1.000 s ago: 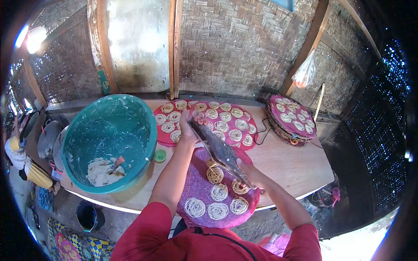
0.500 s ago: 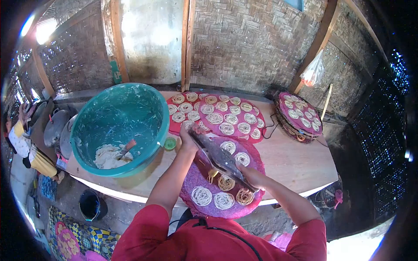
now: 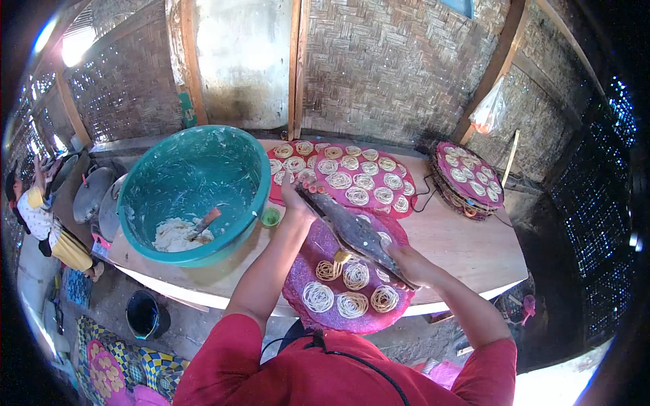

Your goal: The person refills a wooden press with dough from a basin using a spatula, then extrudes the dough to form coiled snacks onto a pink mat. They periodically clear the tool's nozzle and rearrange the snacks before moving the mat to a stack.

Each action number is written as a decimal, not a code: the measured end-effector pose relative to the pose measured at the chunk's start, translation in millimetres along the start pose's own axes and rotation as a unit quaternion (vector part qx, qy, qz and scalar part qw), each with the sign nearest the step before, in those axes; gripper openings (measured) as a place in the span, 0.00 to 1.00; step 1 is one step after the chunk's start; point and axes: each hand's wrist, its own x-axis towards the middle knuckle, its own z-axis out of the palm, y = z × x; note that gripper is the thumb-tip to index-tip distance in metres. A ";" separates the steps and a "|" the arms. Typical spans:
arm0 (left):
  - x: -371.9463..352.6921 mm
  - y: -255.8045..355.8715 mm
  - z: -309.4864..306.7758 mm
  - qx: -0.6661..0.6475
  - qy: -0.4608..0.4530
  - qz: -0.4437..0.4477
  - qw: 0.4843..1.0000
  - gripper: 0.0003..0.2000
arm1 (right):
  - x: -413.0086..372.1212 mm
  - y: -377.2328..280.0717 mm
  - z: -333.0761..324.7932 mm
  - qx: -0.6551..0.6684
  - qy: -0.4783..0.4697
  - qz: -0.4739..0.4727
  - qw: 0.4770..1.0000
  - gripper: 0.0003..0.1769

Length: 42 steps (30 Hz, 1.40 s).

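Observation:
My left hand point(image 3: 296, 196) is wrapped around the upper left end of a dark, long-handled dough press point(image 3: 352, 233). The lower right end of the press is in my right hand point(image 3: 412, 266), fingers closed around it. From a yellowish nozzle point(image 3: 342, 257) beneath the press, thin dough strands hang onto a partly formed coil point(image 3: 329, 271). Finished pale coils, such as a white one point(image 3: 317, 296) at the front left, lie on the round pink-purple mat point(image 3: 305, 254) below. The press hides part of the mat and some coils.
A big green basin point(image 3: 261, 223) with dough point(image 3: 177, 235) and a wooden-handled tool point(image 3: 206, 220) stands at left, beside a small green cup point(image 3: 271, 216). Behind are coil-covered red mats point(image 3: 338, 166); a stack of round trays point(image 3: 467, 176) sits right. Another person point(image 3: 54, 223) is far left.
The press has shifted slightly right, with both hands still on it. More strands now lie in the coil under the nozzle. The person at far left has raised their arms.

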 end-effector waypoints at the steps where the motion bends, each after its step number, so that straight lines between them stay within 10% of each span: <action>1: 3.7 0.1 0.1 -0.006 -0.004 0.001 1.000 0.23 | -0.1 -3.0 -0.2 -0.002 0.000 -0.001 1.000 0.41; 29: 28.2 24.7 -84.4 0.025 0.010 -0.023 0.999 0.24 | 67.7 45.4 47.1 0.014 0.035 -0.021 0.999 0.37; 38: -34.4 38.3 86.7 0.155 -0.102 0.066 0.980 0.27 | 29.3 48.7 -26.9 0.175 -0.002 -0.056 0.983 0.31; 42: -97.7 71.2 137.4 0.200 -0.212 0.128 0.948 0.29 | 28.7 151.6 -62.3 -0.166 0.266 -0.074 0.947 0.28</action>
